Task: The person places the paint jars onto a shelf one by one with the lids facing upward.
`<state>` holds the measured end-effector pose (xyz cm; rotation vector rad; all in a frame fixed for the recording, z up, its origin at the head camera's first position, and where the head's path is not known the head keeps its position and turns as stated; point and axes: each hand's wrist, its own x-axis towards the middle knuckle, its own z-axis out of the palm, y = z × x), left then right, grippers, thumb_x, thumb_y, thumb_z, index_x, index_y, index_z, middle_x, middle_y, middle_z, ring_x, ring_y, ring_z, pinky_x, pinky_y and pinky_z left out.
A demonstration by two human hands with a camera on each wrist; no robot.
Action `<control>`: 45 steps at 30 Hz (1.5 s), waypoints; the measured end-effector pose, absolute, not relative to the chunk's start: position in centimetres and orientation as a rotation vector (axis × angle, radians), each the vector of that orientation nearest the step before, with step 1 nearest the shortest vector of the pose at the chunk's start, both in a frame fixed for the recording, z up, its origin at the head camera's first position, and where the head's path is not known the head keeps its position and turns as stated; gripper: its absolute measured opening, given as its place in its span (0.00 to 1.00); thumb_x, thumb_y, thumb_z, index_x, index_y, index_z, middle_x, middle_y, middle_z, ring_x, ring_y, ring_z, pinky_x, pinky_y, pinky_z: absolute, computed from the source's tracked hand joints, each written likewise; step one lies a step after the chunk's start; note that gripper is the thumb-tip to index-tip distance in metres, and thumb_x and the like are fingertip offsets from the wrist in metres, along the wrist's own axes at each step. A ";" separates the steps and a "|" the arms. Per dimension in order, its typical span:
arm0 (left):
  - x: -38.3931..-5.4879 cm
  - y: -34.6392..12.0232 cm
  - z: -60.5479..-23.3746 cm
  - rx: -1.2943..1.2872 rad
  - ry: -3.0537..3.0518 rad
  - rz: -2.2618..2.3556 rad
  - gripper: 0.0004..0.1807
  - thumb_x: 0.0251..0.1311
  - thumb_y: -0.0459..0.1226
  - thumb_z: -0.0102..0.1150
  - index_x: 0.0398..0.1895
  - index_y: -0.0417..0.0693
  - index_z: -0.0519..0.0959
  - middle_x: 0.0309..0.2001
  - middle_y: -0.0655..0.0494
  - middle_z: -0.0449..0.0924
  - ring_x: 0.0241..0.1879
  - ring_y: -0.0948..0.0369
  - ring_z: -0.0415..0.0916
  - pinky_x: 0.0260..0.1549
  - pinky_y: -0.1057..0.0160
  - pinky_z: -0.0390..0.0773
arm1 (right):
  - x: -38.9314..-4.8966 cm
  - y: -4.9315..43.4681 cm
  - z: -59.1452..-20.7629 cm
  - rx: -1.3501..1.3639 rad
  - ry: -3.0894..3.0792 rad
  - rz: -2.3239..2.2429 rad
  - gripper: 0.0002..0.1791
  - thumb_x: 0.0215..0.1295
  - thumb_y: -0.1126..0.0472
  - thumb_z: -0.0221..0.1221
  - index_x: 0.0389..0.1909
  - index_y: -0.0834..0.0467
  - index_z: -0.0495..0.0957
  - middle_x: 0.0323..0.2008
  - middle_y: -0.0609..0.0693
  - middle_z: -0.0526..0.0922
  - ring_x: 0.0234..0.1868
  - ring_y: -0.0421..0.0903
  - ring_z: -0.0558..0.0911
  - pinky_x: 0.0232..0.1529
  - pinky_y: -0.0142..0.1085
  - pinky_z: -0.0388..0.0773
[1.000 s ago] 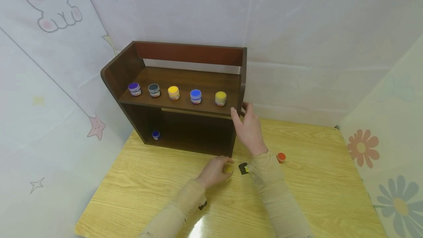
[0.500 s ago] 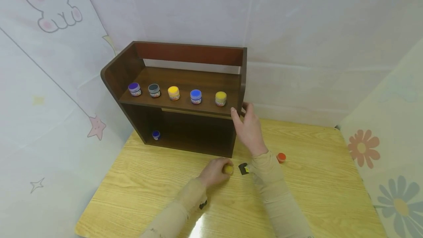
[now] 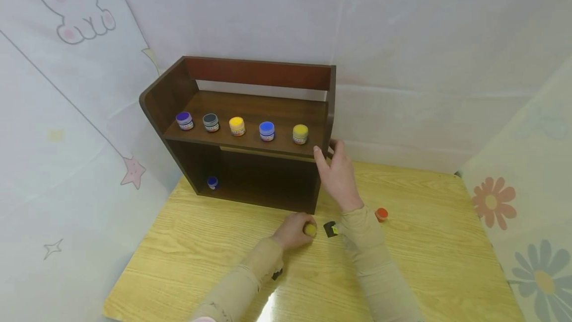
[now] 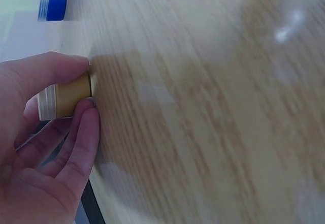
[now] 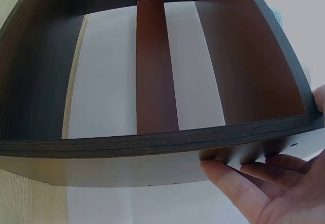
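Note:
My left hand (image 3: 295,231) pinches a small paint jar (image 3: 310,229) with an ochre-yellow lid at the table, just in front of the shelf. In the left wrist view, thumb and fingers lie on either side of this jar's lid (image 4: 73,94). At the right end of the dark brown two-tier shelf (image 3: 241,147), my right hand (image 3: 338,178) grips the side panel. The right wrist view has its fingers (image 5: 238,188) against the panel's outer face, with the thumb at the edge. Paint jars with purple (image 3: 184,120), dark grey (image 3: 211,122), yellow (image 3: 237,126), blue (image 3: 266,131) and olive-yellow (image 3: 300,134) lids line the upper board.
A dark blue jar (image 3: 212,183) stands at the left of the lower compartment. A red-lidded jar (image 3: 381,214) is on the wooden table (image 3: 429,262), right of my right forearm. Near that sleeve is a small black object (image 3: 330,229). A printed cloth (image 3: 402,63) hangs behind.
My left fingers have closed in on the ochre-lidded jar, which stays in about the same place. My right hand keeps its hold on the shelf. The head view has shifted slightly.

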<state>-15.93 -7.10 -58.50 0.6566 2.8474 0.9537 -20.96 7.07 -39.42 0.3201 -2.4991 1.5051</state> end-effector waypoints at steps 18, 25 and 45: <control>-15.8 -7.0 -59.1 0.637 2.858 0.904 0.15 0.47 0.33 0.73 0.39 0.51 0.82 0.36 0.63 0.75 0.35 0.65 0.71 0.38 0.69 0.73 | -20.9 7.1 -39.6 0.307 -2.503 1.506 0.34 0.76 0.39 0.51 0.65 0.63 0.64 0.67 0.64 0.72 0.62 0.60 0.77 0.56 0.54 0.77; -15.7 -7.8 -58.4 0.625 2.834 1.062 0.12 0.55 0.34 0.68 0.41 0.53 0.80 0.39 0.63 0.73 0.36 0.66 0.73 0.39 0.69 0.77 | -20.9 7.0 -39.6 0.307 -2.503 1.516 0.34 0.76 0.39 0.51 0.66 0.63 0.64 0.67 0.64 0.72 0.63 0.60 0.77 0.57 0.54 0.77; -14.8 -8.7 -55.3 0.498 2.832 1.428 0.19 0.56 0.25 0.68 0.50 0.45 0.81 0.50 0.57 0.73 0.46 0.61 0.76 0.48 0.64 0.79 | -21.0 7.2 -39.7 0.327 -2.506 1.542 0.37 0.76 0.37 0.50 0.69 0.62 0.61 0.70 0.63 0.69 0.63 0.61 0.76 0.56 0.55 0.78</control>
